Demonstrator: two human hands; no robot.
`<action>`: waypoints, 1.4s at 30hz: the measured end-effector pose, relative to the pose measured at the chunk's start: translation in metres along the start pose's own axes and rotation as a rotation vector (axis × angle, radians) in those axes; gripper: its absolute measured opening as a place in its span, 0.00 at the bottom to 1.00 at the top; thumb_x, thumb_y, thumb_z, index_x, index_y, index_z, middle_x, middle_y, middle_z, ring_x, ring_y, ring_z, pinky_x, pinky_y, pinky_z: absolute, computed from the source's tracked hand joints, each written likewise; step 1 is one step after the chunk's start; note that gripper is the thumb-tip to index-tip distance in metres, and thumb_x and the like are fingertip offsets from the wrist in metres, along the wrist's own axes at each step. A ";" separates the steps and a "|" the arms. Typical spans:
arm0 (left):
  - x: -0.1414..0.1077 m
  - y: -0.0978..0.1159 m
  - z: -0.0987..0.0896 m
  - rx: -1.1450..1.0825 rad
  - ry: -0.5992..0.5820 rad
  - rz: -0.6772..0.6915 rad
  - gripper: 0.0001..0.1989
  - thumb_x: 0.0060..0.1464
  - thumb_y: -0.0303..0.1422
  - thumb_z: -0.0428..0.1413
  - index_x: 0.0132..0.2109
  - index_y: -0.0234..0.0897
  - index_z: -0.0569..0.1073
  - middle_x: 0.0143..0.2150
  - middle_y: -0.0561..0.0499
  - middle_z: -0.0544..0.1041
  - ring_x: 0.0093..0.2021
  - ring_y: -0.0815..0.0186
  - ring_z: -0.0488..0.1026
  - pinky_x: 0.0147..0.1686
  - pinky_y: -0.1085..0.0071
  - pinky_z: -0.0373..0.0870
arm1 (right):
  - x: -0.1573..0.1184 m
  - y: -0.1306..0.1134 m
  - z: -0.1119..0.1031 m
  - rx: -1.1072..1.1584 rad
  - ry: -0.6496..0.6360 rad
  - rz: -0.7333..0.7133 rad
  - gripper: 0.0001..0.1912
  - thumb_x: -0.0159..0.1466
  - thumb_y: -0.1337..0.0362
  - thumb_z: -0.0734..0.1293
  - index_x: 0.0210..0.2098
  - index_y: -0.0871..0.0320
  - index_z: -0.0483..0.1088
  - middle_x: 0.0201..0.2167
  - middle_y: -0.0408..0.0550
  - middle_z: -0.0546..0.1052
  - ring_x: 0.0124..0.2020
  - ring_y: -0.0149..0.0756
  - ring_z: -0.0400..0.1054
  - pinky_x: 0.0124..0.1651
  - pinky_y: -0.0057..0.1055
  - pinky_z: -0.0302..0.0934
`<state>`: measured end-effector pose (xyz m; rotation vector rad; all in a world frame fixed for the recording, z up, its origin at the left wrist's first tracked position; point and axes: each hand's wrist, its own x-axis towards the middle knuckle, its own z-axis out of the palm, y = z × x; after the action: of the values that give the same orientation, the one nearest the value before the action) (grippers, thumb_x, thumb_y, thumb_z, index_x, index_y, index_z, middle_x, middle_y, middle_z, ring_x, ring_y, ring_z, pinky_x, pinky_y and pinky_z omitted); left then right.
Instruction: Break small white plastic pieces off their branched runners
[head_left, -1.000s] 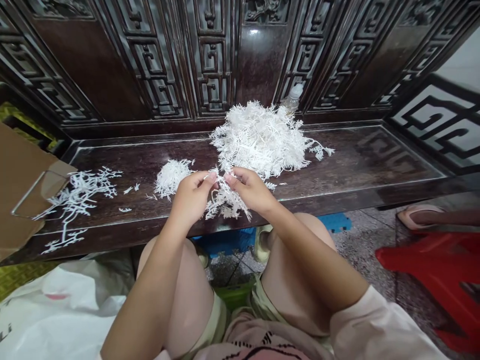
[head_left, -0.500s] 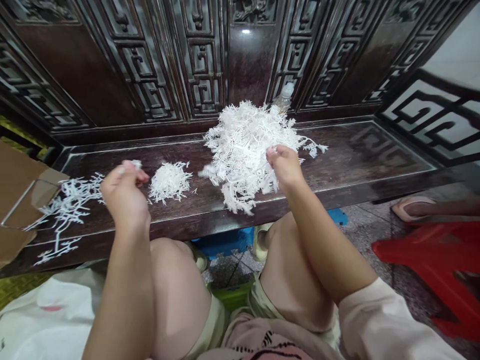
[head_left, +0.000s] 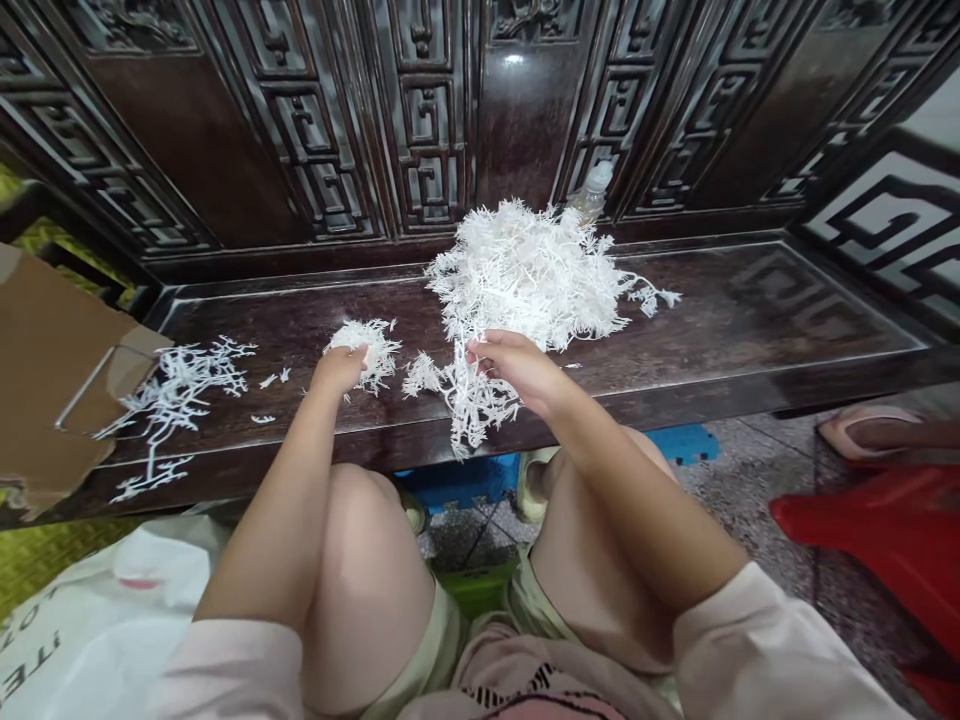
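My right hand (head_left: 525, 368) is closed on a white branched plastic sprig (head_left: 472, 400), which hangs toward the front edge of the bench. Behind it rises a large heap of white plastic sprigs (head_left: 532, 265). My left hand (head_left: 339, 370) is at the small pile of white plastic bits (head_left: 379, 350), fingers drawn together; whatever they hold is hidden. Between the hands lies a small white tuft (head_left: 422, 375). To the left, bare white branched stems (head_left: 187, 380) lie loosely tangled, with a few loose bits beside them.
The dark wooden bench (head_left: 720, 330) has a carved backrest. A clear bottle (head_left: 592, 190) stands behind the large heap. At left are a cardboard box (head_left: 60, 370) and a white bag (head_left: 135, 600). A red stool (head_left: 877, 540) and another person's foot (head_left: 870, 430) are at right.
My left hand has moved right from beside the stems to the small pile. My right hand has come left and nearer from the large heap, bringing a sprig toward the bench's front edge.
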<state>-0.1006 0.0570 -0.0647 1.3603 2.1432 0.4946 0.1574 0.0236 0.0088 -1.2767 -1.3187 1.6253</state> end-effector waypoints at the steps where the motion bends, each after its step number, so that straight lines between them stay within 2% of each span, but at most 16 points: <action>1: 0.002 -0.001 0.001 0.096 0.012 0.000 0.22 0.49 0.45 0.42 0.29 0.31 0.72 0.34 0.38 0.75 0.34 0.54 0.71 0.32 0.65 0.62 | 0.000 0.001 0.002 -0.002 -0.016 -0.002 0.07 0.53 0.61 0.63 0.25 0.59 0.64 0.27 0.44 0.69 0.24 0.25 0.58 0.30 0.27 0.52; 4: 0.002 0.004 0.001 0.321 0.128 -0.038 0.26 0.52 0.45 0.38 0.34 0.29 0.73 0.39 0.31 0.73 0.42 0.46 0.69 0.36 0.57 0.61 | 0.000 0.004 0.006 -0.032 -0.036 -0.014 0.08 0.53 0.60 0.63 0.25 0.59 0.64 0.27 0.44 0.69 0.24 0.25 0.58 0.30 0.26 0.52; 7: 0.002 0.006 0.000 0.401 0.217 -0.074 0.22 0.50 0.42 0.43 0.36 0.29 0.73 0.40 0.30 0.72 0.43 0.44 0.68 0.37 0.53 0.61 | -0.003 0.003 0.009 -0.051 -0.022 -0.022 0.08 0.53 0.61 0.63 0.24 0.60 0.63 0.27 0.44 0.69 0.23 0.24 0.58 0.30 0.26 0.52; 9: 0.004 0.004 -0.001 0.378 0.254 -0.077 0.19 0.46 0.41 0.48 0.39 0.32 0.73 0.40 0.32 0.72 0.43 0.44 0.68 0.38 0.53 0.60 | -0.004 0.003 0.009 -0.044 -0.028 -0.033 0.08 0.53 0.61 0.62 0.24 0.60 0.63 0.27 0.44 0.69 0.23 0.24 0.58 0.31 0.26 0.52; 13: -0.005 0.009 -0.004 0.139 0.336 -0.018 0.25 0.43 0.42 0.52 0.48 0.35 0.68 0.44 0.36 0.71 0.43 0.49 0.67 0.39 0.56 0.61 | -0.004 0.003 0.008 -0.049 -0.050 -0.044 0.08 0.53 0.60 0.62 0.24 0.59 0.63 0.27 0.43 0.69 0.24 0.25 0.58 0.32 0.27 0.53; 15: -0.021 0.021 -0.005 -0.124 0.190 0.099 0.24 0.45 0.44 0.49 0.47 0.36 0.69 0.42 0.41 0.72 0.40 0.55 0.69 0.39 0.60 0.62 | -0.003 0.003 0.007 -0.073 -0.032 -0.055 0.09 0.53 0.60 0.62 0.23 0.59 0.63 0.26 0.43 0.68 0.24 0.26 0.57 0.32 0.28 0.52; 17: -0.044 0.040 -0.006 -0.395 -0.116 0.266 0.22 0.47 0.46 0.47 0.44 0.37 0.71 0.40 0.45 0.73 0.36 0.62 0.69 0.38 0.65 0.63 | -0.001 0.002 0.008 -0.081 -0.017 -0.058 0.09 0.53 0.60 0.62 0.22 0.59 0.63 0.24 0.42 0.67 0.24 0.26 0.56 0.32 0.28 0.51; 19: -0.066 0.059 -0.005 -0.499 -0.405 0.407 0.21 0.47 0.47 0.48 0.41 0.38 0.72 0.38 0.48 0.73 0.38 0.64 0.68 0.39 0.68 0.62 | 0.000 0.000 0.008 -0.060 -0.012 -0.046 0.09 0.53 0.60 0.61 0.22 0.59 0.63 0.23 0.42 0.67 0.24 0.26 0.56 0.32 0.28 0.51; 20: -0.076 0.067 -0.004 -0.504 -0.465 0.461 0.19 0.47 0.47 0.49 0.39 0.38 0.72 0.36 0.49 0.73 0.37 0.65 0.67 0.39 0.69 0.61 | 0.000 -0.001 0.009 -0.044 -0.018 -0.043 0.08 0.53 0.61 0.61 0.22 0.59 0.62 0.23 0.42 0.67 0.24 0.26 0.56 0.32 0.28 0.51; 24: -0.091 0.087 0.001 -0.463 -0.427 0.572 0.15 0.48 0.44 0.49 0.29 0.36 0.69 0.26 0.54 0.67 0.30 0.70 0.63 0.33 0.73 0.58 | -0.001 -0.003 0.009 0.007 -0.032 -0.057 0.08 0.53 0.61 0.62 0.23 0.59 0.62 0.23 0.42 0.66 0.26 0.26 0.56 0.32 0.28 0.51; 27: -0.089 0.088 0.004 -0.477 -0.448 0.568 0.15 0.49 0.43 0.48 0.26 0.36 0.65 0.23 0.56 0.62 0.26 0.72 0.58 0.29 0.74 0.56 | 0.000 0.001 0.009 -0.009 -0.035 -0.084 0.08 0.52 0.61 0.62 0.22 0.59 0.62 0.22 0.41 0.65 0.25 0.26 0.56 0.32 0.28 0.50; 32: -0.092 0.089 0.006 -0.638 -0.511 0.519 0.13 0.48 0.41 0.49 0.24 0.36 0.63 0.22 0.55 0.61 0.26 0.71 0.58 0.30 0.74 0.56 | 0.005 0.003 0.007 0.033 -0.044 -0.053 0.07 0.50 0.61 0.65 0.24 0.59 0.64 0.25 0.43 0.67 0.29 0.29 0.59 0.34 0.29 0.52; 34: -0.097 0.090 0.004 -0.692 -0.529 0.509 0.13 0.47 0.39 0.50 0.22 0.36 0.63 0.21 0.54 0.61 0.26 0.70 0.59 0.30 0.72 0.57 | 0.009 0.001 -0.004 0.040 0.049 -0.012 0.07 0.51 0.62 0.64 0.26 0.58 0.65 0.29 0.45 0.69 0.32 0.32 0.61 0.35 0.30 0.53; 36: -0.102 0.090 -0.001 -0.743 -0.533 0.507 0.13 0.47 0.38 0.50 0.21 0.36 0.63 0.21 0.53 0.62 0.26 0.69 0.60 0.31 0.71 0.58 | 0.012 -0.002 -0.022 0.041 0.248 0.005 0.07 0.53 0.62 0.63 0.31 0.58 0.65 0.33 0.48 0.69 0.35 0.34 0.62 0.34 0.31 0.54; 39: -0.109 0.088 -0.007 -0.828 -0.434 0.468 0.12 0.48 0.37 0.50 0.21 0.36 0.63 0.22 0.53 0.63 0.26 0.69 0.62 0.32 0.71 0.59 | 0.016 -0.006 -0.052 0.021 0.477 -0.021 0.13 0.53 0.61 0.63 0.38 0.58 0.63 0.41 0.50 0.67 0.41 0.37 0.61 0.37 0.33 0.55; 42: -0.113 0.091 0.000 -0.926 -0.355 0.323 0.10 0.47 0.36 0.50 0.24 0.36 0.64 0.24 0.53 0.66 0.27 0.69 0.65 0.33 0.71 0.62 | 0.015 -0.008 -0.061 -0.021 0.414 -0.016 0.15 0.51 0.61 0.66 0.37 0.58 0.64 0.39 0.50 0.69 0.41 0.37 0.61 0.40 0.34 0.54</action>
<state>0.0014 -0.0075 0.0154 1.1080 1.1393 1.1007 0.2112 0.0576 0.0126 -1.5119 -1.0855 1.2495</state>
